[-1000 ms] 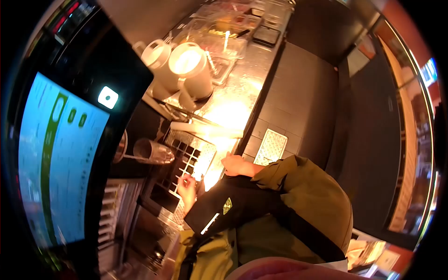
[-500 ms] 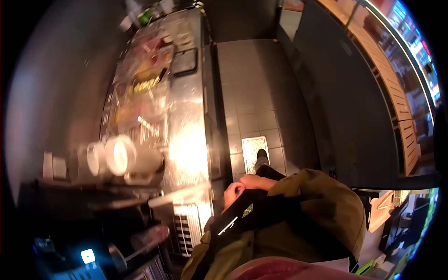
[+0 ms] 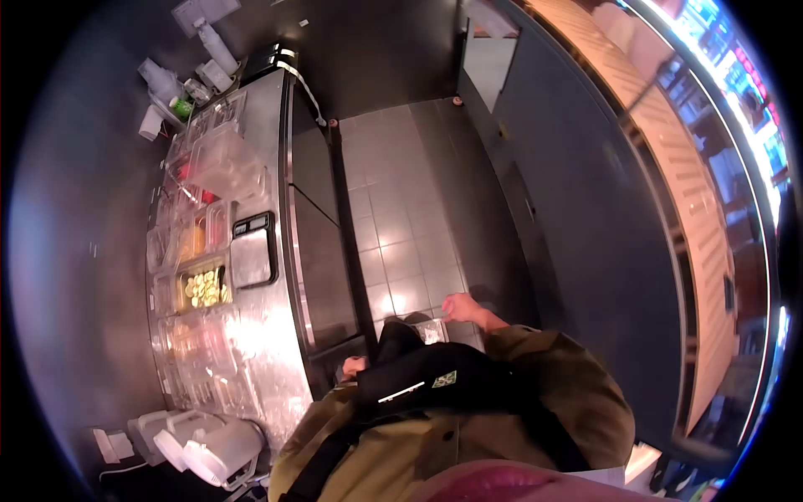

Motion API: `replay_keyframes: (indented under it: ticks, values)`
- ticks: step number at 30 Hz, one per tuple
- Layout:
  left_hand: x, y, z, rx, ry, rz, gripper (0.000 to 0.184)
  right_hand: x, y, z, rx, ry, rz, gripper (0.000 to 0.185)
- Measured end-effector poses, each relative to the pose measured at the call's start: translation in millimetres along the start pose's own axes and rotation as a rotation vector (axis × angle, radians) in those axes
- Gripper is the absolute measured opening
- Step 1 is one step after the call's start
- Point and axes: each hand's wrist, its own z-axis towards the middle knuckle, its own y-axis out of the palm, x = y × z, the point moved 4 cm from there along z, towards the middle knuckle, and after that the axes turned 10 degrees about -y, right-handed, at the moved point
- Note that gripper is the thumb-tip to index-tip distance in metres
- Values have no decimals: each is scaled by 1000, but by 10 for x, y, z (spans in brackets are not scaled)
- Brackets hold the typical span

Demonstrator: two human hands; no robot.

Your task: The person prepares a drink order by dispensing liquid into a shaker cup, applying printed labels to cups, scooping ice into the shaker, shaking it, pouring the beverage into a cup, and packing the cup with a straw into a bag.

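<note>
My right hand (image 3: 460,308) hangs in front of my body above the tiled floor, its fingers curled in with nothing showing in them. Lower and to the left, beside the steel counter's dark front, is my left hand (image 3: 355,366). Its fingers look curled too, and my sleeve and black apron (image 3: 468,372) partly cover it. Neither hand touches anything on the counter (image 3: 272,335). Nearest along that counter are a flat kitchen scale (image 3: 253,255) and a clear container of pale yellow-green slices (image 3: 205,287).
More clear containers (image 3: 209,360) line the counter, with white cylindrical vessels (image 3: 222,452) at its near end and bottles (image 3: 217,46) at the far end. A tiled aisle (image 3: 393,184) runs ahead between the counter and a dark panel (image 3: 577,184) topped by a slatted wooden ledge (image 3: 694,226).
My hands have parted from being together at my waist: the right is out to the right, the left down by the counter. The view has moved forward along the aisle.
</note>
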Motion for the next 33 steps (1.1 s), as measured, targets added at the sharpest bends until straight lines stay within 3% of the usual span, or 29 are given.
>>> replay_keyframes:
  ticks: [1,2,4,6,7,10,14,15,16,17,18,19,21,22,23,25,26,29,31,33]
  values:
    - [251,-133,-3,-26,14,-31,40,240,-143,237,53,4,-1,27]
    - [479,-237,50,-50,19,-48,40,397,-335,437,28,190,27,21]
    - [984,-405,263,-83,23,-52,38,1445,-189,856,292,226,38,18]
    - [1622,-572,582,-114,42,-19,37,1961,-249,1052,332,488,-22,17]
    - [1976,-671,740,-125,64,14,37,2097,-323,1065,233,612,-12,16]
    - [3397,-1133,1119,-110,251,105,36,2143,-686,1265,-49,762,129,15]
    - [5736,-2063,1067,64,691,-35,36,2048,-1773,2353,-19,691,195,14]
    - [6334,-2384,958,90,782,-128,36,1973,-2130,2724,36,671,260,14]
    - [6896,-2697,907,-19,819,-190,42,1929,-2475,3152,103,666,359,14]
    - [7452,-3143,578,6,874,-266,35,1847,-2825,3549,229,678,549,14]
    - [7954,-3449,484,-223,830,-603,20,1785,-3144,4029,348,678,716,13]
    - [8415,-3799,449,-267,923,-742,14,1694,-3462,4510,471,722,863,9]
    - [9232,-4410,670,-412,1074,-1039,12,1670,-4077,5487,432,479,761,10]
    - [9529,-4768,744,-350,1034,-1133,12,1677,-4329,6016,455,227,655,11]
    - [9802,-5095,885,-283,987,-1227,12,1579,-4617,6548,448,238,494,14]
    - [10247,-5622,1555,-81,901,-1334,17,1286,-5108,7670,464,8,229,10]
    - [10420,-5847,1827,-46,836,-1471,24,1001,-5359,8217,333,10,241,8]
    - [10731,-6405,2290,184,580,-1651,52,169,-5875,9786,235,-337,160,14]
    - [10846,-6542,2592,324,606,-1622,45,-505,-6145,10556,180,-495,71,14]
    - [10919,-6579,2564,-11,557,-1731,30,-1103,-6317,11138,91,-649,-56,12]
